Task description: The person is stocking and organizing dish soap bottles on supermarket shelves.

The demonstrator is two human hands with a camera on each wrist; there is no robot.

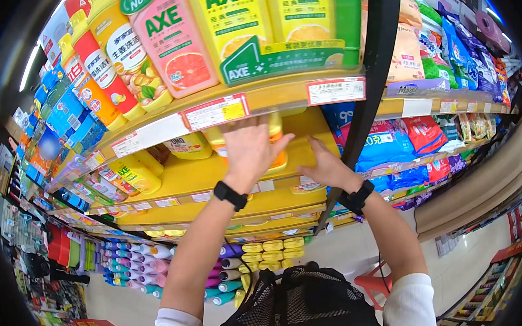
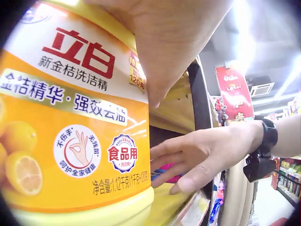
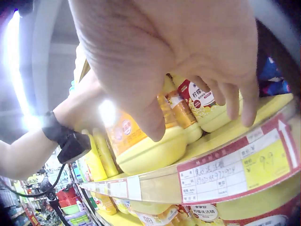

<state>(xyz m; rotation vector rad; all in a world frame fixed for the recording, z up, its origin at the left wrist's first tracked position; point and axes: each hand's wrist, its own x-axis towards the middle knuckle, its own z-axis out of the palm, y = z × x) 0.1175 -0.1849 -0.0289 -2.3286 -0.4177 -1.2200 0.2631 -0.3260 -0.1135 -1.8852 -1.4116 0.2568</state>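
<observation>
A yellow detergent bottle with an orange label stands on a yellow shelf under the upper shelf board. My left hand grips it near its top, fingers spread over its front. Just to the right of the bottle, my right hand reaches in over the shelf with straight fingers and holds nothing. Whether it touches the bottle is not clear.
More yellow bottles stand on the same shelf. AXE bottles fill the shelf above, whose edge carries price tags. A black upright post borders the bay on the right. A black mesh bag hangs at my chest.
</observation>
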